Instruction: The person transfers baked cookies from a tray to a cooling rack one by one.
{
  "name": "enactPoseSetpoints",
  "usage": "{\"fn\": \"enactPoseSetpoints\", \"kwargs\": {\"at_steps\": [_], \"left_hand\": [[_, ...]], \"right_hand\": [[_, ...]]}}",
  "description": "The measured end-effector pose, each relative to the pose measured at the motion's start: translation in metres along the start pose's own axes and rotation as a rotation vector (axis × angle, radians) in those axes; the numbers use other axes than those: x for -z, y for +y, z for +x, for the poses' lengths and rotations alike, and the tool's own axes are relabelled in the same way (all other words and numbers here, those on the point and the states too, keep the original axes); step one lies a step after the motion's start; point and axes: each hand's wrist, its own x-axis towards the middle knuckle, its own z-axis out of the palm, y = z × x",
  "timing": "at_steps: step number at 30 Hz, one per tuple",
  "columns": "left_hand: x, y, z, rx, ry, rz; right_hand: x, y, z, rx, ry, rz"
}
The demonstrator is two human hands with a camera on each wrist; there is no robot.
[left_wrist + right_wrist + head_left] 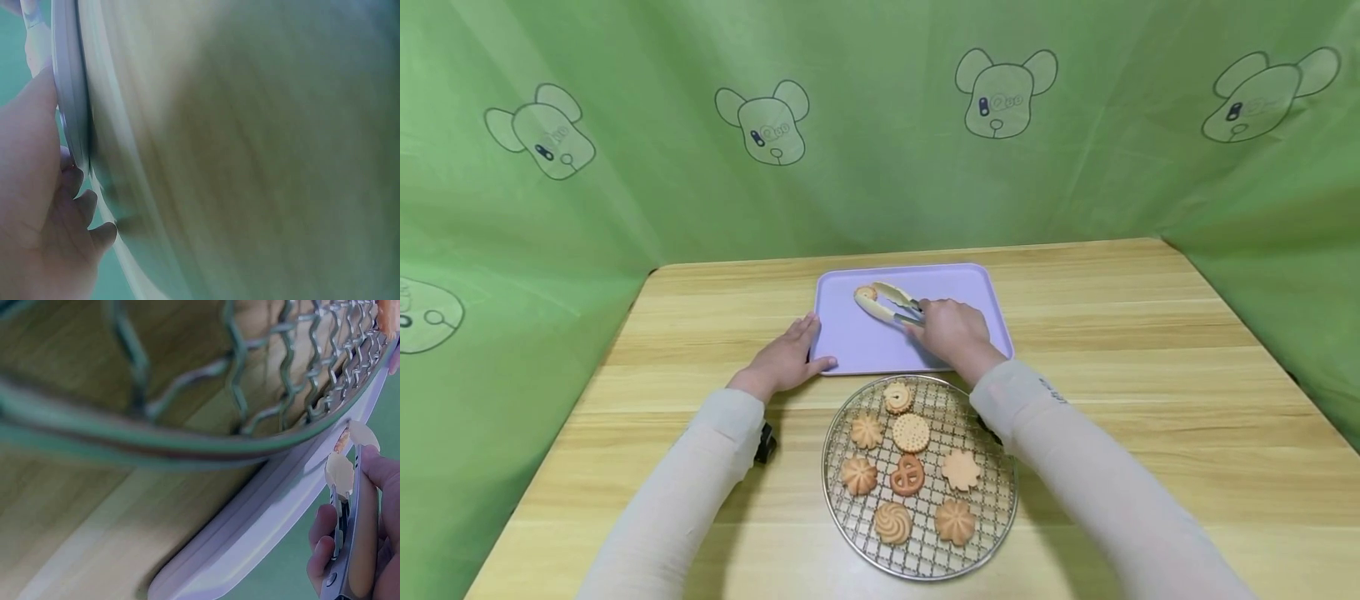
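Observation:
My right hand grips a pair of tongs with pale tips and metal handles over the lilac tray. A small round cookie lies at the tips, near the tray's far left; whether the tongs pinch it, I cannot tell. In the right wrist view, fingers and thumb wrap the tongs, and part of the cookie shows between the tips. My left hand rests against the tray's left edge, fingers extended along its outside and thumb at the near left corner.
Just in front of the tray stands a round wire rack, bearing several cookies, among them a pretzel-shaped one and a swirled one. Wooden tabletop surrounds both. A green curtain hangs behind and at the sides.

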Motion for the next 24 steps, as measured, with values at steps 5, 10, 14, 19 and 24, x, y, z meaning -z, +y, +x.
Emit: {"fn": "enactPoseSetpoints", "kwargs": {"at_steps": [5, 10, 14, 19, 24], "left_hand": [[-0.002, -0.001, 0.001, 0.001, 0.002, -0.001], [-0.003, -0.002, 0.001, 0.002, 0.006, -0.006], [-0.001, -0.001, 0.001, 0.002, 0.002, -0.010], [0.001, 0.001, -0.001, 0.000, -0.002, -0.014], [0.001, 0.002, -0.001, 0.000, -0.005, -0.014]], "right_hand": [[0.003, 0.004, -0.002, 0.007, -0.001, 0.010], [0.006, 0.011, -0.005, 0.030, 0.017, 0.024], [0.009, 0.018, -0.009, 0.052, 0.038, 0.024], [0.012, 0.028, -0.015, 0.056, 0.053, 0.012], [0.013, 0.041, -0.021, 0.075, 0.085, 0.011]]}}
